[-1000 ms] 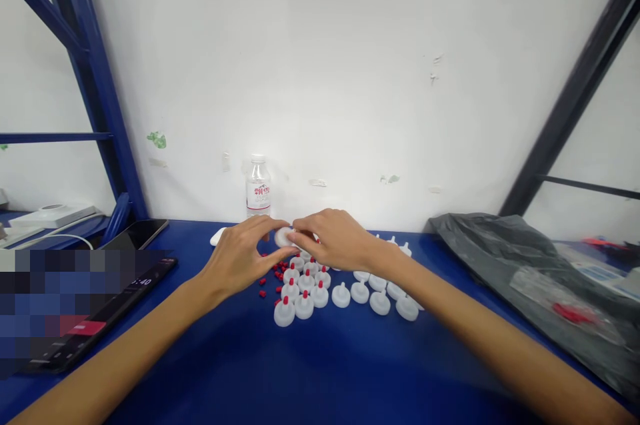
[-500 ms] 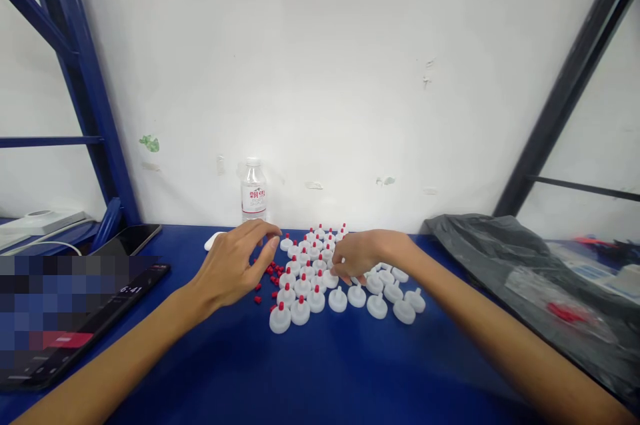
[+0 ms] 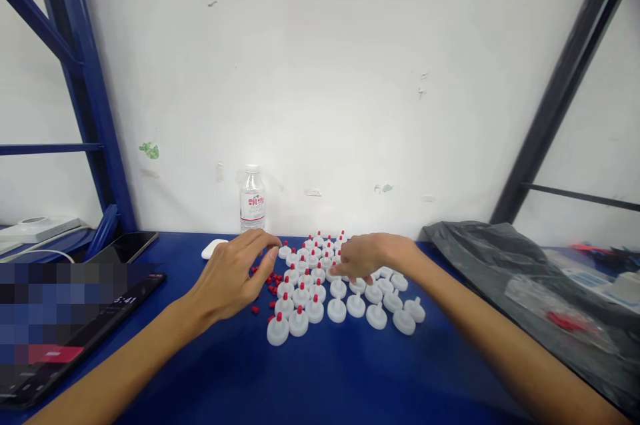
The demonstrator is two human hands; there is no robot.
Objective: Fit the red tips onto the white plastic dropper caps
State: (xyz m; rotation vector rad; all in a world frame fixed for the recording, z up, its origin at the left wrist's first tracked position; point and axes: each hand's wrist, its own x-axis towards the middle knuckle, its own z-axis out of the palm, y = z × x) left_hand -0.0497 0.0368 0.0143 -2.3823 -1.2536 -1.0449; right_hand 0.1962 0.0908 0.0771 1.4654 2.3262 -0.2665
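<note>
Blue tabletop (image 3: 310, 382) bears white caps (image 3: 277, 333). On the left hand (image 3: 231, 273), thumb and forefinger sit slightly apart; whether the right hand (image 3: 367, 256) pinches one, I cannot tell.

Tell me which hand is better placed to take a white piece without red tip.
Probably the right hand: it is near plain white pieces; the left hand is nearer the loose red pieces.

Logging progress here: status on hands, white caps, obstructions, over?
Left hand beside loose red tips, grip unclear. Right hand over white caps, grip unclear. Caps at left red-tipped, those at right bare; right hand hides some.
</note>
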